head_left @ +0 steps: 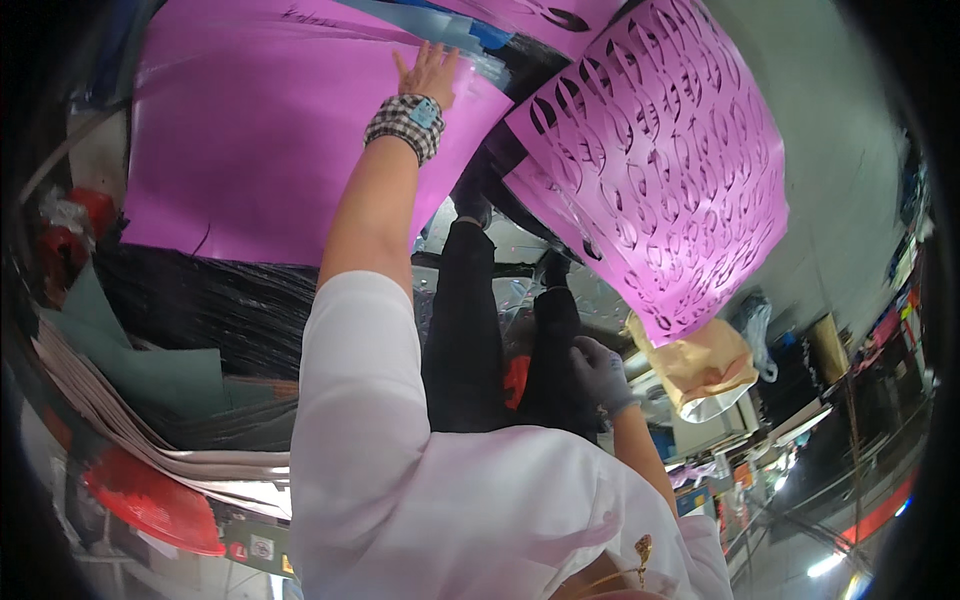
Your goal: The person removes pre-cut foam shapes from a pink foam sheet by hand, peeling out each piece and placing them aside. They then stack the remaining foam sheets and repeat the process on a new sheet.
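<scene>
White shirt (480, 510) fills the bottom of the view, closest to the camera, so that's basically the person's own chest and sleeves. Biggest thing past that is a plain glossy pink sheet (250, 150) lying flat across the upper left. On the upper right is a second pink sheet (670, 150), this one punched full of rows of oval cut-outs, and it hangs down with its lower corner near a tan paper bag (700, 360). Between the two sheets you can see the person's black trousers (460, 330) running up the middle, down to dark shoes (472, 208). Off to the left is a dark shiny surface (200, 300) under the plain sheet, then a fanned stack of grey-green and white sheets (130, 400), and a red plastic thing (150, 505) just below that stack. Now the hands: the left hand (428, 75), with a checked cuff (405, 122) on the wrist, is pressed flat on the right edge of the plain pink sheet, fingers spread wide and gripping nothing. The right hand (600, 372) is in a grey glove, curled in against the trouser leg just below the cut-out sheet's corner; honestly can't tell whether those fingers hold anything.
</scene>
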Action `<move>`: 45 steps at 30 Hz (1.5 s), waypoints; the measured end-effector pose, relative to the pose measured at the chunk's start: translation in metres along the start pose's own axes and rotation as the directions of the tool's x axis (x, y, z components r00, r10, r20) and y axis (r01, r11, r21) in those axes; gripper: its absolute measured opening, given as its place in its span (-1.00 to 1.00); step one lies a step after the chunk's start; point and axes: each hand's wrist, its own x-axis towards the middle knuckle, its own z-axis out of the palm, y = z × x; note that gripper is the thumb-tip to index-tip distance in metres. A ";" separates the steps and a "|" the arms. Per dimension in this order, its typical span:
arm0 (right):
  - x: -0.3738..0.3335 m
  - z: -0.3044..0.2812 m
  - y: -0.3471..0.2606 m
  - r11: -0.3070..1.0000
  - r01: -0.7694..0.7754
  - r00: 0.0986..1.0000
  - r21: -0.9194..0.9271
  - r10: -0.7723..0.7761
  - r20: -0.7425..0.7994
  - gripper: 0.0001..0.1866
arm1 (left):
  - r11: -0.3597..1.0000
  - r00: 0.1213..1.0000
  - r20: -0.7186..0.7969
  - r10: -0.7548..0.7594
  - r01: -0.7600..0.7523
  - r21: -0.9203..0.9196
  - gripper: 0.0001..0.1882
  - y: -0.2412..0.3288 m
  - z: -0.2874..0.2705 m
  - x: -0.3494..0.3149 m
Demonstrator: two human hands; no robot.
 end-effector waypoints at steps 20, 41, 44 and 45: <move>0.049 0.099 -0.043 0.983 0.171 0.985 -0.065 -0.169 0.029 -0.65 | 0.902 0.914 -0.235 0.331 -0.380 -0.207 -0.60 -0.081 0.013 -0.137; 0.034 0.188 -0.048 0.886 0.445 0.878 0.126 -0.460 0.133 -0.41 | 0.920 0.980 -0.175 -0.095 0.019 -0.392 -0.78 -0.100 0.036 -0.180; 0.035 0.187 -0.040 0.874 0.457 0.876 0.162 -0.474 0.088 -0.41 | 0.917 0.961 -0.026 -0.276 0.255 -0.306 -0.71 -0.097 0.027 -0.174; 0.035 0.186 -0.038 0.875 0.452 0.876 0.173 -0.472 0.099 -0.41 | 0.921 0.951 -0.041 -0.306 0.285 -0.266 -0.69 -0.096 0.024 -0.171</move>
